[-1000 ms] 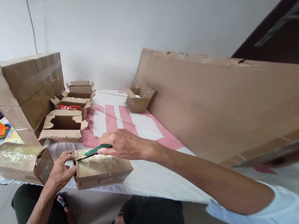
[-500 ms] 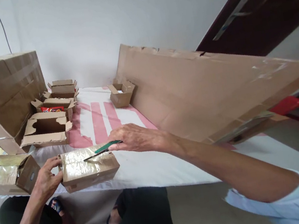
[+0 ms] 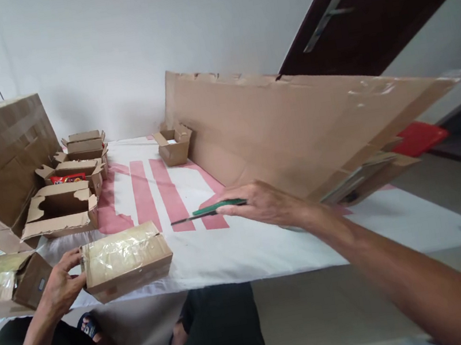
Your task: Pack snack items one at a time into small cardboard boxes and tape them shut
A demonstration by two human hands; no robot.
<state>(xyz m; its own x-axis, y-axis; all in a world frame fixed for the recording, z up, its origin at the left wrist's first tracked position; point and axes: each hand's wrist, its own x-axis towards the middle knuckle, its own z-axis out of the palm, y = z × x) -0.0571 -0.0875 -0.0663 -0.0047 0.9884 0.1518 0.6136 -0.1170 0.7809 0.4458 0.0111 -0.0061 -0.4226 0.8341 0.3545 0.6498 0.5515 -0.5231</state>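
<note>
Cloth (image 3: 243, 252) is carrying the box (image 3: 131, 277) right at its near edge; a careless push could send it off. Left hand (image 3: 62, 283) is gripping the box's left end; a slipping blade could nick those fingers. Right hand (image 3: 257, 203) is grasping the knife (image 3: 214, 208) clear of the box. Appearance: box is showing brown card under shiny, wrinkled tape (image 3: 120, 251); knife is showing a green handle, dark thin blade.
</note>
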